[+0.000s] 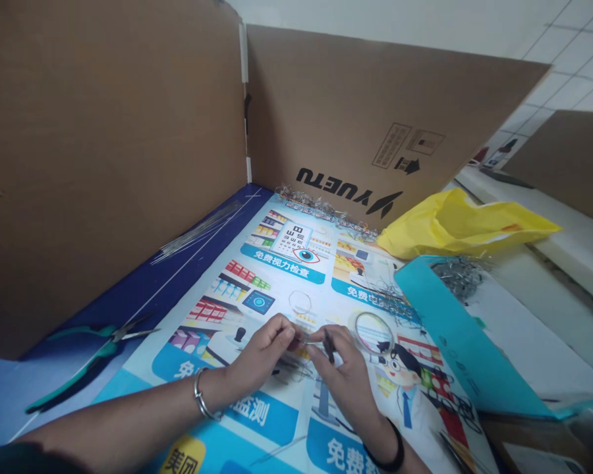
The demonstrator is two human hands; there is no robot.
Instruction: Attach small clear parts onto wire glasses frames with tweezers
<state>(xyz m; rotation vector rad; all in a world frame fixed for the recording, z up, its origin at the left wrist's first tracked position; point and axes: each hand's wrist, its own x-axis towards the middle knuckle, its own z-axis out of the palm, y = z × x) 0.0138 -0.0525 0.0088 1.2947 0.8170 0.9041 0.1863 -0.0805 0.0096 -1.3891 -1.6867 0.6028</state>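
My left hand (271, 339) is closed in a pinch over the poster, its thumb and forefinger on a thin piece of wire (305, 341). Just across from it, my right hand (343, 365) has its thumb and forefinger at the other end of that wire. A short, dark, slim tool (329, 347) sticks out between the right fingers; its kind is not clear. Below the hands lie loose thin wires (294, 368), partly hidden. A round coil of wire (374, 331) rests right of the right hand, and a thin wire loop (300, 301) lies beyond the left.
Green-handled pliers (109, 342) lie at the left, near a bundle of straight wires (200, 230). A teal box (454, 336) at the right holds tangled wire pieces, with a yellow bag (459, 224) behind it. Cardboard walls (326, 99) stand at the back and left.
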